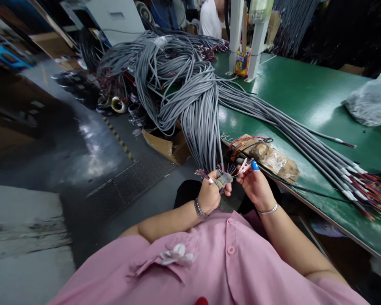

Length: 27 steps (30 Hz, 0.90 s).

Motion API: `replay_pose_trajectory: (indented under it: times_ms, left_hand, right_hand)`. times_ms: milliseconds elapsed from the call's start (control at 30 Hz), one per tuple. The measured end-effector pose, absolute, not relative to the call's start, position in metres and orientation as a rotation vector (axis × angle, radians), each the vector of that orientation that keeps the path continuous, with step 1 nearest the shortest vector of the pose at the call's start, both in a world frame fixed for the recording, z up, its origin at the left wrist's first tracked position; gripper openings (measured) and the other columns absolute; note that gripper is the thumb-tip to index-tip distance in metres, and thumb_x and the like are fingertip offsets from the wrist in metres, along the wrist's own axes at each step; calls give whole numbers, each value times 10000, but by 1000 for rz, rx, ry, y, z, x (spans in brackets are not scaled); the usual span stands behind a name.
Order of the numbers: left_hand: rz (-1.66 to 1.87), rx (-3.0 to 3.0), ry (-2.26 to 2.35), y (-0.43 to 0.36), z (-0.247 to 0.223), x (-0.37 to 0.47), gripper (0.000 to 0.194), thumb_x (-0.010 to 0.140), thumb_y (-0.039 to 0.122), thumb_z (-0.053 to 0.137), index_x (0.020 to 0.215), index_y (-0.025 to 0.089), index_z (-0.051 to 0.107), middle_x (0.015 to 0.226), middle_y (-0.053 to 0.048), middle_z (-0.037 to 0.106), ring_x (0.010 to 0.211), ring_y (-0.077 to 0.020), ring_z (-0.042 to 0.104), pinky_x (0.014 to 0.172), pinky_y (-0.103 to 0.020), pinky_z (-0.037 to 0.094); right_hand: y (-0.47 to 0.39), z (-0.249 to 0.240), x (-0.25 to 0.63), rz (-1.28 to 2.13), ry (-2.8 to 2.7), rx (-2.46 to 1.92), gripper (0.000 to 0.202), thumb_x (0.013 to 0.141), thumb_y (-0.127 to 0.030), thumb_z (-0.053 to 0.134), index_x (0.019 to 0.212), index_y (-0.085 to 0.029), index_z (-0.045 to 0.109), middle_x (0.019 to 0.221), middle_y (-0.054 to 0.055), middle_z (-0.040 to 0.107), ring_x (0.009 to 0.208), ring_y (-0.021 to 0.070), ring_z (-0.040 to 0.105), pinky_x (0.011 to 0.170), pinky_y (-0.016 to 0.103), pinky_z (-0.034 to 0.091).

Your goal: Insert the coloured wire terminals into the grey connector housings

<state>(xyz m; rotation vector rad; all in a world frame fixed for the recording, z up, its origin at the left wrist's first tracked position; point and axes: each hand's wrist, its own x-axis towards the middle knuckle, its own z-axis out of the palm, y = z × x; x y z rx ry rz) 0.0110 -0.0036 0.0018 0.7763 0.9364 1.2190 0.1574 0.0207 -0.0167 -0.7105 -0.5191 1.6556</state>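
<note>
My left hand is closed around the stripped end of a grey cable, with a grey wrap on one finger. Thin coloured wires fan out above that finger, and another tuft of wires with a white sleeve sticks out at the hand's left. Between the fingers of my right hand is a small pink clip, shaped like a clothes peg, its tip close to the fanned wires. A blue cap covers one right fingertip. A thick bundle of grey cables hangs from the table edge down to my hands.
On the green table lie a row of cables with bared coloured ends, a taped wooden block with a soldering-iron-like tool, and a plastic bag. A cardboard box sits below left. A person in white is behind.
</note>
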Motion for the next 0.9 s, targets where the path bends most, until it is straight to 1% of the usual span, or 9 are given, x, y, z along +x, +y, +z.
replay_pose_trajectory:
  times_ms: [100, 200, 333, 467, 600, 700, 767, 833, 900]
  left_hand:
    - [1220, 778, 941, -1, 2, 14, 288, 711, 418, 705, 727, 155, 589, 531, 12, 592, 412, -84, 495, 398, -201, 388]
    - [1218, 784, 953, 1, 0, 16, 283, 718, 405, 709, 725, 153, 583, 543, 11, 599, 410, -83, 498, 395, -202, 393]
    - [1209, 790, 973, 3, -4, 17, 296, 718, 412, 718, 725, 150, 580, 549, 10, 601, 419, -86, 507, 396, -204, 397]
    - [1190, 810, 986, 2, -7, 16, 303, 717, 414, 723, 737, 140, 596, 550, 6, 603, 421, -89, 514, 396, -206, 406]
    - [1205, 842, 955, 0, -8, 14, 310, 749, 428, 701, 739, 137, 597, 547, 8, 602, 404, -85, 512, 392, -204, 399]
    - [1219, 842, 944, -2, -7, 12, 313, 755, 433, 697, 743, 138, 595, 545, 11, 603, 398, -82, 506, 388, -199, 395]
    - [1225, 836, 944, -3, -6, 10, 310, 739, 424, 713, 738, 139, 593, 544, 13, 602, 404, -80, 504, 387, -195, 395]
    - [1226, 838, 947, -4, -6, 8, 316, 718, 425, 728, 730, 142, 589, 541, 13, 601, 408, -80, 502, 388, -194, 397]
    - [1224, 854, 957, -5, -8, 6, 327, 703, 434, 739, 721, 146, 583, 536, 14, 600, 408, -83, 505, 391, -198, 401]
  right_hand:
    - [22, -19, 156, 1677, -486, -700, 311, 776, -523, 698, 811, -215, 680, 868, 18, 720, 654, 113, 605, 582, 235, 518]
    - [25, -21, 155, 1698, -405, -696, 295, 737, -480, 754, 846, -213, 691, 872, 5, 725, 668, 114, 618, 595, 233, 526]
    - [28, -20, 152, 1674, -333, -700, 252, 762, -452, 744, 833, -217, 688, 807, -6, 725, 668, 117, 624, 604, 235, 520]
    - [28, -19, 150, 1656, -307, -695, 241, 769, -443, 742, 829, -217, 687, 809, -9, 726, 680, 112, 625, 635, 235, 518]
    - [25, -21, 150, 1701, -339, -673, 320, 753, -542, 715, 820, -231, 679, 849, -11, 719, 662, 110, 604, 594, 233, 506]
    - [21, -25, 154, 1745, -382, -638, 409, 746, -637, 661, 796, -231, 673, 855, 2, 705, 658, 117, 585, 602, 245, 510]
    - [16, -28, 157, 1777, -445, -622, 447, 724, -664, 661, 816, -227, 681, 853, 13, 693, 671, 127, 576, 617, 257, 510]
    - [8, -30, 158, 1795, -564, -634, 440, 694, -626, 716, 867, -223, 694, 862, 21, 679, 683, 133, 564, 629, 265, 501]
    - [1, -32, 158, 1769, -706, -671, 395, 675, -533, 781, 898, -218, 699, 823, 14, 654, 671, 129, 542, 634, 265, 483]
